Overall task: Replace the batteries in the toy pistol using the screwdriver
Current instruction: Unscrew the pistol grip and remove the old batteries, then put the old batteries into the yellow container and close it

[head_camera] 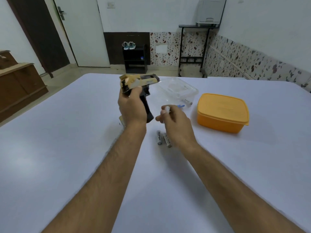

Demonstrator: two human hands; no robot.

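Hands at work over a white table (67, 148): at far left a wooden cabinet (18, 84) stands against the wall beside a dark door (38, 31). Left of centre, the left hand (132, 106) holds a tan-and-black toy pistol (139, 81) off the table, fingers curled round the body near the trigger, the black grip (148, 110) pointing down toward the person and the barrel lying roughly level to the right. A small tan piece (122, 121) lies on the table just under the left wrist; what it is cannot be told. Just right of the pistol grip, the right hand (175, 121) hangs above the table with fingers bent, pinching a small white object (167, 109) between thumb and fingertips; blur keeps it from being identified. Below that hand, two batteries (163, 138) lie side by side on the table, touching or nearly so. Behind the right hand sits a clear plastic container (178, 89), with a blue-handled tool (180, 106) and another battery (187, 102) at its near edge. Farther right stands an orange lidded box (222, 112), apart from the rest. In the background, shoes (128, 45) rest on a black shelf (135, 59).
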